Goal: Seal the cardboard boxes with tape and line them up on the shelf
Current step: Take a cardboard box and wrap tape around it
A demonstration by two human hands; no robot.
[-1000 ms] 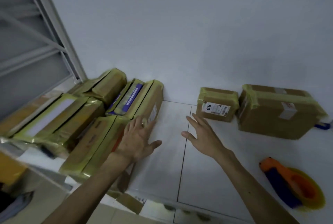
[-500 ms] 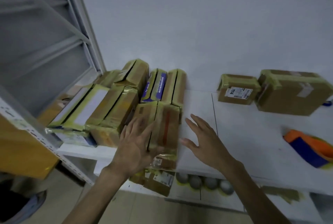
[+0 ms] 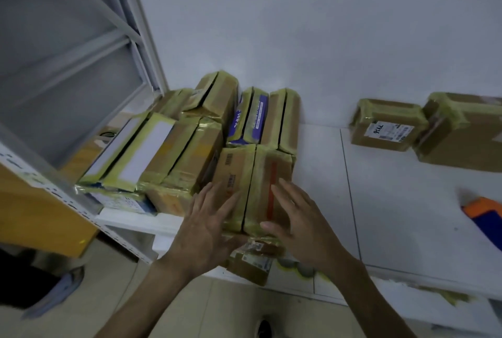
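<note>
Several taped cardboard boxes stand packed together on the left of the white shelf (image 3: 394, 201). The nearest pair is a brown box (image 3: 233, 172) and a box with a red stripe (image 3: 271, 172), both wrapped in yellowish tape. My left hand (image 3: 209, 226) lies flat with straight fingers on the brown box's near end. My right hand (image 3: 301, 218) rests with spread fingers on the red-striped box. Under them a smaller labelled box (image 3: 250, 264) sticks out over the shelf edge. Two more sealed boxes, a small one (image 3: 385, 125) and a larger one (image 3: 461, 136), sit at the back right.
An orange and blue tape dispenser (image 3: 483, 212) lies at the right edge of the shelf. A white metal rack upright (image 3: 135, 25) rises on the left by the wall. Tape rolls (image 3: 296, 267) show below the shelf front. A yellow-brown carton (image 3: 35, 215) sits lower left.
The view swung left and down toward the stacked boxes. My right hand moved left from above the bare shelf onto the red-striped box; my left hand stayed on the neighbouring box.
</note>
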